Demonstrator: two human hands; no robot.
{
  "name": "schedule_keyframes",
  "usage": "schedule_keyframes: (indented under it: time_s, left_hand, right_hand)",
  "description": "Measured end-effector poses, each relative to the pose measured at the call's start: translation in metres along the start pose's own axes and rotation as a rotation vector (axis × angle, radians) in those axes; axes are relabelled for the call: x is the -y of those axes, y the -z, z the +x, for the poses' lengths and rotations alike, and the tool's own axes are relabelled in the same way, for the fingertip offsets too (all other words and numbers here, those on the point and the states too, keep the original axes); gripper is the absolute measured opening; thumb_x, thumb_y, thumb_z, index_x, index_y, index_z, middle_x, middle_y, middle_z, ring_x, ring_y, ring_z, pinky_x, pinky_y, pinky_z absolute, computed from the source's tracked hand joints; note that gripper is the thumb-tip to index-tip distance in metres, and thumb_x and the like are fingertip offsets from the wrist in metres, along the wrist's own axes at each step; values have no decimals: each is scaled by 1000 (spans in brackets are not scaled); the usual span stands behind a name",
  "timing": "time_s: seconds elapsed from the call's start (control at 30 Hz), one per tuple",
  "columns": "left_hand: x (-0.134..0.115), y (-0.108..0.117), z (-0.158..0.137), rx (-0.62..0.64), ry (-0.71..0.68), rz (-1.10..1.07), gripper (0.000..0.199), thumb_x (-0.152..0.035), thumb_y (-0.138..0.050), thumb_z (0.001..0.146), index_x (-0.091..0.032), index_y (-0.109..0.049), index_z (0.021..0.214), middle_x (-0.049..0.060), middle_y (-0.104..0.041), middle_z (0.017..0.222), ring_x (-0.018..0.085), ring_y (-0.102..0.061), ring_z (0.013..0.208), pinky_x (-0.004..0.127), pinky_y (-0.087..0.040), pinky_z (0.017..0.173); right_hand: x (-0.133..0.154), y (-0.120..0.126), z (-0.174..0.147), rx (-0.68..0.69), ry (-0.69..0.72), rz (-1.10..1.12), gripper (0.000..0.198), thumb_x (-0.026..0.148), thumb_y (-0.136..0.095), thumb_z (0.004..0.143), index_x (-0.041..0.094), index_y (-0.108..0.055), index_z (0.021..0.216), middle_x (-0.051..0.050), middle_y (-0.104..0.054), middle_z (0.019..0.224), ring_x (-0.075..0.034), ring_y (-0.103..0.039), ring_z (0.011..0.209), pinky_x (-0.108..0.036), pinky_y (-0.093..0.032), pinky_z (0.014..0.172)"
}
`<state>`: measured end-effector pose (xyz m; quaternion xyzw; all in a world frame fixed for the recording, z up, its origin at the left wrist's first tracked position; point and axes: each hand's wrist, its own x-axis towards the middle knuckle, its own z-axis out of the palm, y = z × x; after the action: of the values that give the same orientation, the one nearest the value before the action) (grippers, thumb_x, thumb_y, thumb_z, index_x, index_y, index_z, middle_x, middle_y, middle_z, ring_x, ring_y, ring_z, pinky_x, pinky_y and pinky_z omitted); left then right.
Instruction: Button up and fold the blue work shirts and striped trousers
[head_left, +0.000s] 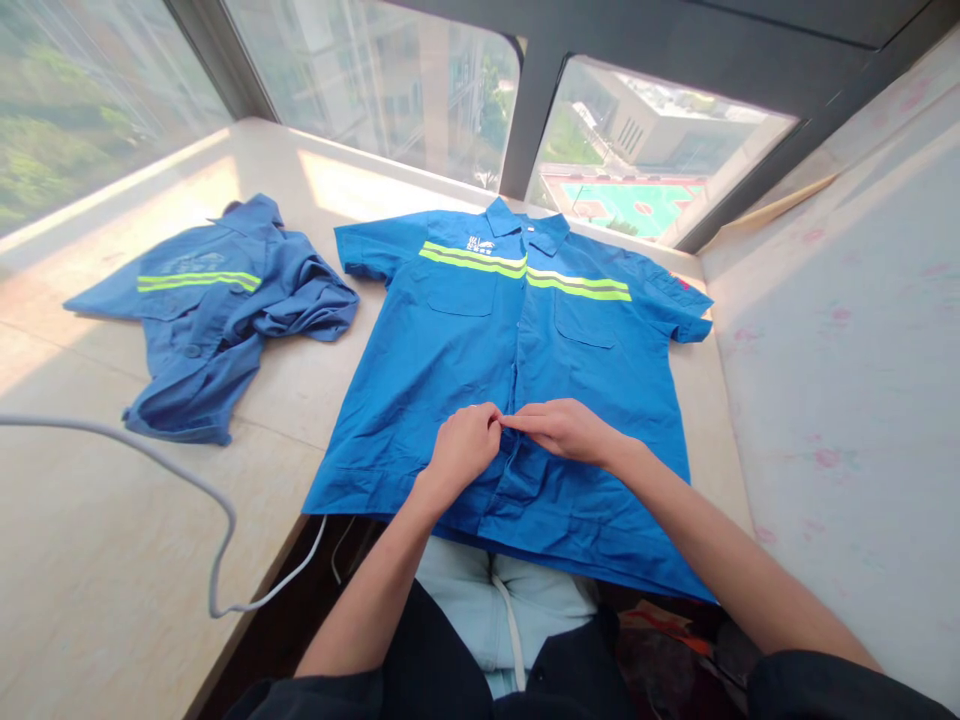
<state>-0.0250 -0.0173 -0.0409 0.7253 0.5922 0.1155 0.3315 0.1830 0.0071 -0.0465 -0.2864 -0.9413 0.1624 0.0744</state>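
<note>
Pinching at the front placket of the spread blue shirt [480,340], low on its button line: left hand [461,447] and right hand [568,428] meeting fingertip to fingertip, both narrowly closed on fabric. Running straight away from both hands toward the collar, hem hanging over the ledge [112,560]. Lying left of it, crumpled second shirt [217,310] and white cable [187,480].

A blue short-sleeved work shirt [517,370] lies spread flat, front side up, collar pointing toward the windows and hem hanging slightly over the near edge. A yellow-green reflective stripe crosses the chest above two patch pockets, with a small white logo beside the collar. Its front placket runs down the middle, pinched together low down.
</note>
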Motion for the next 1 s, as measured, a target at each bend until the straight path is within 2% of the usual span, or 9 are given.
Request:
schedule_keyframes:
  time_s: [0.1,0.2,0.3,0.43,0.57,0.7,0.83,1.0]
  left_hand:
    - [6,1,2,19,-36,-77,26,-20,-48,91,-21,-73,93,5,-76,94,20,-69,88,27,-48,79]
    - [10,4,6,69,-19,-197,25,-24,-49,89,-19,-73,86,4,-75,80,17,-68,71,25,-49,69]
    - [11,6,9,124,29,-291,25,-29,-51,88,-18,-73,84,1,-70,67,15,-64,55,24,-48,60]
    - [10,5,7,94,23,-265,25,-29,-51,87,-18,-74,83,2,-70,65,15,-65,57,23,-47,60]
    - [8,6,5,92,16,-241,23,-26,-52,86,-18,-73,82,3,-73,71,15,-66,60,23,-47,63]
    - [8,8,7,142,42,-240,23,-26,-51,85,-17,-70,76,3,-68,61,16,-66,57,23,-46,58]
    - [10,6,9,165,48,-260,22,-26,-51,86,-18,-69,77,1,-68,61,15,-65,54,23,-46,57]
    - [7,5,5,112,47,-283,21,-27,-51,89,-18,-68,80,2,-71,69,14,-66,55,23,-47,59]
  right_hand:
    - [-1,-2,3,-15,42,-35,35,19,-48,99,27,-61,130,-4,-73,109,-13,-68,82,-22,-47,67]
    - [-1,-2,7,-10,37,-95,30,21,-53,97,24,-63,126,-5,-72,101,-14,-66,77,-23,-45,65]
    - [1,0,10,14,26,-123,20,21,-54,96,21,-66,112,-5,-69,98,-15,-64,79,-24,-46,67]
    - [1,3,12,13,19,-147,18,20,-52,96,22,-66,107,-6,-65,107,-13,-61,75,-23,-44,64]
    - [-1,5,13,-18,36,-205,19,17,-49,96,21,-68,92,-7,-63,113,-12,-60,74,-23,-43,63]
    - [-1,1,12,-118,-14,-216,16,18,-50,95,20,-66,96,-9,-63,126,-15,-65,82,-25,-46,67]
    - [0,-9,8,-179,-42,-124,17,16,-49,95,20,-64,100,-7,-71,112,-15,-67,83,-24,-48,69]
    - [-2,-10,4,-172,44,16,28,12,-44,95,20,-64,112,-7,-71,103,-16,-67,88,-26,-51,75]
